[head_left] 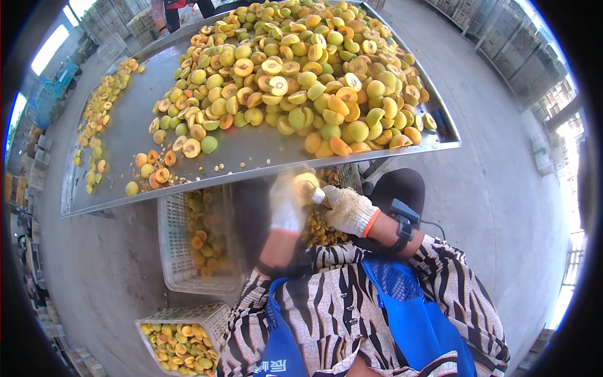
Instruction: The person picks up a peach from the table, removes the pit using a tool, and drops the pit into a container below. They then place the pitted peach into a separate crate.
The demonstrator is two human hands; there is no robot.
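The gloved fingers of the left hand are curled tight round a yellow-green apricot, just below the near edge of the metal sorting table. The right hand, in a knitted glove with an orange cuff, has its fingers closed on a small pale tool whose tip touches the fruit; what kind of tool it is cannot be told. A dark strapped device sits on the right wrist.

The apricot is roundish, pale yellow with a greenish tinge, and mostly hidden by the left glove; no long axis or pointing direction can be made out.

Directly beneath the hands, under the table's near edge, a crate of apricot halves shows between the forearms. To the left of it, also under the table edge, stands a white plastic crate holding orange halves, and nearer the person another white basket of yellow fruit.

On the table a big heap of apricots, whole and halved, fills the far right part; scattered halves and pits lie towards its near left. Round the table is bare concrete floor, with stacked crates beyond the table's right side and another person at its far end.
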